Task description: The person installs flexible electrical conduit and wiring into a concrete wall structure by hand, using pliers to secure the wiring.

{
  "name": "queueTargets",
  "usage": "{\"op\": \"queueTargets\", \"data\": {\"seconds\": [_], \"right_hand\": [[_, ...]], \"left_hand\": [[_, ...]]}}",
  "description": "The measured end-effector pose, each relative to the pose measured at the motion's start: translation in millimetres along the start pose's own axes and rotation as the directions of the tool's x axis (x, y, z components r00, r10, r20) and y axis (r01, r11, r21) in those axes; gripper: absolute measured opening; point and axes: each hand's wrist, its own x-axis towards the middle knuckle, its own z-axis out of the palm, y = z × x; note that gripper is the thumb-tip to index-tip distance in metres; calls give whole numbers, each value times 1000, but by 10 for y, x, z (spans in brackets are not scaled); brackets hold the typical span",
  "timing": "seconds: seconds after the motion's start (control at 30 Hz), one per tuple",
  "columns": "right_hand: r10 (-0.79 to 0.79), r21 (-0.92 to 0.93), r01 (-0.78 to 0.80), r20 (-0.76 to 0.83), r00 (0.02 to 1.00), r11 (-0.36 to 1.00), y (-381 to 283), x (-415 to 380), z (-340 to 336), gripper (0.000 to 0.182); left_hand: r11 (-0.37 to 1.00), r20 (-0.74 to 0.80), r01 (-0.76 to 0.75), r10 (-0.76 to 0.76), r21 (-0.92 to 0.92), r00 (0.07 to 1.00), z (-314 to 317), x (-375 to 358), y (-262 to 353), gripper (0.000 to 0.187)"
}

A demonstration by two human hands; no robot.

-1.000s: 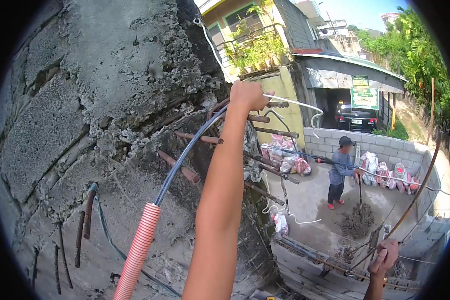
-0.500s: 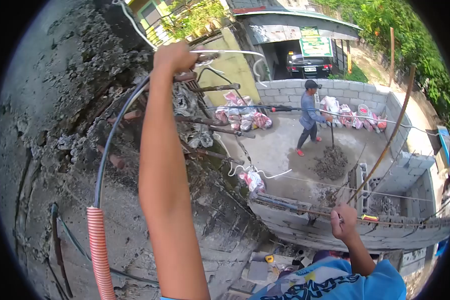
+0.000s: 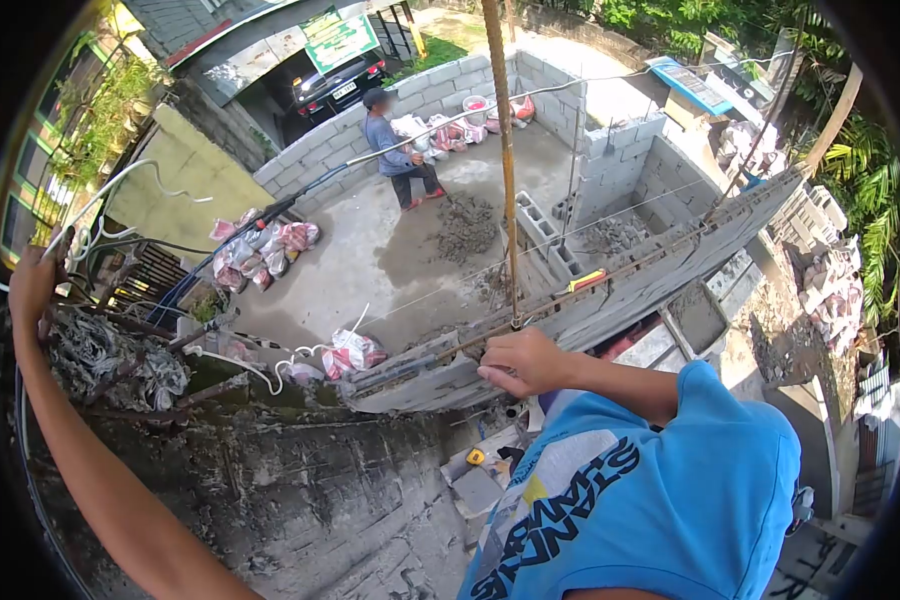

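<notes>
At the far left, my left hand (image 3: pixel 35 285) is closed around the end of a rusty steel bar (image 3: pixel 62 245) that juts from rough concrete. A loose white cable (image 3: pixel 120 178) curls beside and above that hand. My right hand (image 3: pixel 525 362) is in front of my chest with its fingers curled in; whatever may be inside them is hidden. Just past it stands an upright ribbed rebar (image 3: pixel 508 170), at the top edge of a grey block wall (image 3: pixel 620 305). Touch between that hand and the bar cannot be made out.
Below, a co-worker (image 3: pixel 395 150) stands by a heap of wet mortar (image 3: pixel 467 228) on a concrete floor. Filled sacks (image 3: pixel 265 250) lie along the walls. A level with a yellow and red body (image 3: pixel 587 280) rests on the wall top. A yellow tape measure (image 3: pixel 476 456) lies below me.
My view has swung right, so the left hand appears farther left, still on the bar. My right hand has come nearer my chest, its fingers loosening somewhat. The co-worker has bent an arm inward.
</notes>
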Motion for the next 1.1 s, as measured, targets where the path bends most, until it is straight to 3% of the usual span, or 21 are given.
{"op": "queueTargets", "data": {"seconds": [0.03, 0.13, 0.17, 0.2, 0.23, 0.33, 0.43, 0.6, 0.8, 0.93, 1.1], "right_hand": [[-8, -5, 8, 5, 1000, 1000, 11, 11, -13, 14], [29, 13, -29, -2, 1000, 999, 22, 113, -85, 13], [40, 20, -40, -3, 999, 999, 13, 151, -105, 12], [49, 31, -49, -3, 999, 998, 2, 184, -124, 12], [60, 40, -60, -5, 998, 997, -4, 205, -118, 11], [87, 79, -88, 10, 996, 993, -17, 188, -44, 11], [63, 71, -66, 39, 997, 995, 42, 104, 98, 12], [72, 87, -78, 72, 995, 993, 107, 136, 240, 12], [75, 61, -82, 112, 991, 995, 292, 380, 404, 15], [91, 61, -101, 146, 985, 993, 323, 469, 442, 15], [116, 63, -125, 138, 984, 990, 428, 446, 484, 16]], "left_hand": [[998, -59, -60, 60, 14, 996, 24, 2, -26, 37], [990, -39, -60, 65, 130, 997, -10, -25, 46, 37], [998, -26, -31, 32, 49, 999, -54, -17, 60, 38], [994, -45, -50, 55, 94, 997, -126, -85, 162, 38], [998, 19, 24, -25, 57, 999, -245, -172, 352, 37], [999, -34, -1, 3, 50, 999, -204, -126, 301, 37], [993, -202, -92, 105, 72, 974, -198, -207, 347, 38], [999, -73, 16, -13, 42, 997, -300, -250, 499, 37], [999, -151, 27, -22, 31, 988, -347, -382, 640, 36], [998, -25, 3, -2, 70, 1000, -431, -399, 681, 36], [994, -74, 84, -78, 72, 994, -356, -374, 614, 36]]}}
